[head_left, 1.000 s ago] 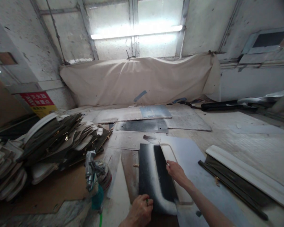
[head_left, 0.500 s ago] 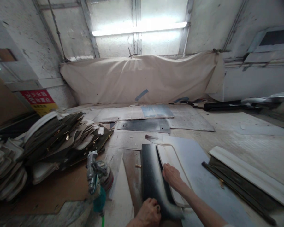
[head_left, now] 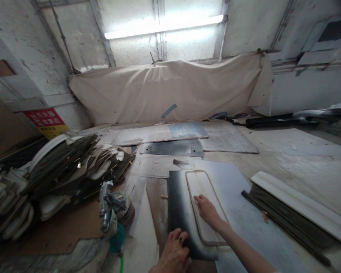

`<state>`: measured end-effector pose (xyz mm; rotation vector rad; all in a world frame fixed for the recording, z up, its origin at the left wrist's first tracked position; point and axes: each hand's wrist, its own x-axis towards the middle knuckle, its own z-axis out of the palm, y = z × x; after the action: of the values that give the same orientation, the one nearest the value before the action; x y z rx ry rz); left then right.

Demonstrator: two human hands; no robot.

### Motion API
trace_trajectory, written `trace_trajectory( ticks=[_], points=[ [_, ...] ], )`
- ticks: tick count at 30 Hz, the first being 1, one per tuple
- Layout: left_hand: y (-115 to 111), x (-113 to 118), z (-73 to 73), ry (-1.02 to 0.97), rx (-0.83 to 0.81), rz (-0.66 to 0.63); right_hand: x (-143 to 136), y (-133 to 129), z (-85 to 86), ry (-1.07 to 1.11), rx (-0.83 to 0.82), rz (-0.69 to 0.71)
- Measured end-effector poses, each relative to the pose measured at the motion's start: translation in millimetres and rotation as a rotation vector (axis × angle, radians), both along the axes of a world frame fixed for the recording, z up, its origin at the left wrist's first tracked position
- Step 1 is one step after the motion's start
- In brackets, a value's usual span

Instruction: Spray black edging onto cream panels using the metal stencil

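Signage first: one red-and-yellow placard (head_left: 44, 122) leans at the left wall, its characters too small to read; no brand or label can be made out on anything else.

One black panel (head_left: 179, 212) lies flat on the work surface (head_left: 287, 159), directly ahead of the person. One pale, rounded-rectangle insert (head_left: 200, 189) lies over the panel's right half, its raised rim outlining it. The right hand (head_left: 207, 209) rests flat on this insert, palm down, fingers extended and loosely spread — pressing rather than gripping. The left hand (head_left: 174, 253) sits at the panel's near left corner, fingers bent over the dark surface; whether they clasp the edge cannot be told.

One spray gun (head_left: 109, 212) stands upright just left of the panel, a green hose at its base, touched by neither hand. One heap of dark and pale moulded parts (head_left: 74, 167) fills the left side; its count cannot be told. At right lie two long strips — one white trim (head_left: 298, 206), one dark strip (head_left: 284, 223) beside it. One beige drop cloth (head_left: 170, 91) covers the back wall.
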<state>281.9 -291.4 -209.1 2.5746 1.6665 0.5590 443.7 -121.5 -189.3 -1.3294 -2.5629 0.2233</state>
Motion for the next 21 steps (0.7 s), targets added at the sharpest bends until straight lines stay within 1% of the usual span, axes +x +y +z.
trace_trajectory(
  ticks=[2, 4, 6, 7, 9, 12, 17, 21],
  points=[
    [-3, 6, 9.8, -0.119, -0.08, 0.161, 7, -1, -1.9, 0.039, 0.008, -0.026],
    [-2, 15, 16.0, -0.202, -0.141, 0.322, 13, -3, -6.2, 0.065, 0.017, -0.062],
    [0, 22, 17.8, -0.256, -0.164, 0.452, 15, -4, -12.1, 0.081, 0.021, -0.08],
    [2, 25, 17.3, -0.28, -0.167, 0.494, 15, -5, -14.9, 0.088, 0.021, -0.074],
    [4, 28, 14.7, -0.326, -0.163, 0.537, 14, -5, -19.2, 0.105, 0.022, -0.05],
    [5, 30, 11.6, -0.401, -0.153, 0.555, 14, -4, -21.8, 0.135, 0.021, -0.017],
    [4, 40, 15.5, -0.539, -0.191, 0.644, 25, -3, -21.8, 0.177, 0.019, 0.027],
    [6, 47, 17.9, -0.538, -0.161, 0.645, 33, -5, -22.7, 0.187, 0.026, 0.054]
  ],
)
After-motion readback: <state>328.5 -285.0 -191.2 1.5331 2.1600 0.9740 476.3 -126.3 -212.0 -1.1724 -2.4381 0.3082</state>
